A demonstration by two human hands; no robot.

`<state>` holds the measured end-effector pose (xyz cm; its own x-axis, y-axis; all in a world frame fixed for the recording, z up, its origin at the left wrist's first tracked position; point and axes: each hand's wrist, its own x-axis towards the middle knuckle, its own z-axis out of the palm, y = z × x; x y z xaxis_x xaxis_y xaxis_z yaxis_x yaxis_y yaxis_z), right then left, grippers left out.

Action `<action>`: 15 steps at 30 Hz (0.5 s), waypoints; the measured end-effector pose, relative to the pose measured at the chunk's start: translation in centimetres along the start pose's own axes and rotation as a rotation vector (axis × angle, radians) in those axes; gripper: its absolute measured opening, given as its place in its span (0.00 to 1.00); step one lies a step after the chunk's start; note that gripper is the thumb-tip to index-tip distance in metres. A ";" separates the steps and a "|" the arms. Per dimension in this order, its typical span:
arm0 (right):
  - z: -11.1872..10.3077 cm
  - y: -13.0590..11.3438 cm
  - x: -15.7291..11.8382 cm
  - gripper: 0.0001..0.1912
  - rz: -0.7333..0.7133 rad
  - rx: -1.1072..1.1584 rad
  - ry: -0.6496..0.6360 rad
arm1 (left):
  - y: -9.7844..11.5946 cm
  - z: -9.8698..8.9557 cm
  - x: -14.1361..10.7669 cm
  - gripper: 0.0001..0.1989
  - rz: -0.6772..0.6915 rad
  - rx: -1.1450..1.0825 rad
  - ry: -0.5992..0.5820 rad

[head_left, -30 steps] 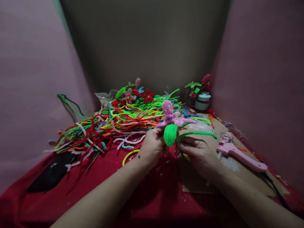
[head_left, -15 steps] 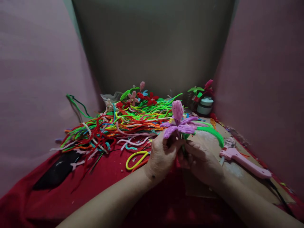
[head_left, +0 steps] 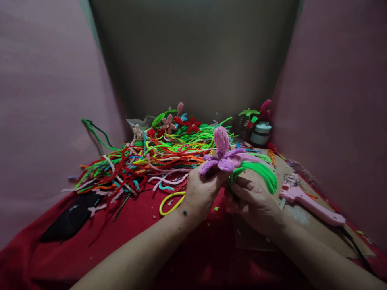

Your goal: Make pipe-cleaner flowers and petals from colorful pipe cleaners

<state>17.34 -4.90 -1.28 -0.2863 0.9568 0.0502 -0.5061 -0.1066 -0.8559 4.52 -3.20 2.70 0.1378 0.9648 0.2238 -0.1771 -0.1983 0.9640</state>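
My left hand (head_left: 202, 193) is closed on a purple flower (head_left: 225, 161) made of fuzzy stems, just under its open petals. A pink-purple bud (head_left: 221, 141) stands upright above those petals. Close on the right, my right hand (head_left: 252, 201) pinches the lower part of the same bunch, at the base of a green leaf (head_left: 260, 171). That leaf arches over my right fingers. The stems between the hands are mostly hidden by my fingers.
Loose multicoloured stems (head_left: 121, 165) are heaped at the left and back. A pink glue gun (head_left: 314, 207) lies on cardboard (head_left: 305, 237) at the right. Yellow-handled scissors (head_left: 161, 205), a black phone-like object (head_left: 71, 217) and a pale jar (head_left: 261, 133) are also there.
The flower and my left hand have shifted slightly left and tilted. The green leaf has turned and now shows broader, nearer my right hand.
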 end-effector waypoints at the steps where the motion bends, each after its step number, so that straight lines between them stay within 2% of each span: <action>1: 0.0 0.0 0.0 0.14 0.004 -0.001 0.002 | 0.0 0.0 0.0 0.10 -0.004 -0.002 0.003; 5: 0.3 0.4 0.1 0.16 0.001 -0.011 0.004 | -0.4 -0.1 0.2 0.10 0.001 0.013 0.006; 15: 0.6 0.6 -0.3 0.12 -0.005 0.067 0.067 | -0.2 0.4 -0.4 0.10 0.062 0.192 0.046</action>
<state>16.65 -5.44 -1.52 -0.2298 0.9731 0.0174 -0.5610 -0.1179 -0.8194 4.88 -3.59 2.50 0.0866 0.9557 0.2813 0.0061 -0.2829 0.9591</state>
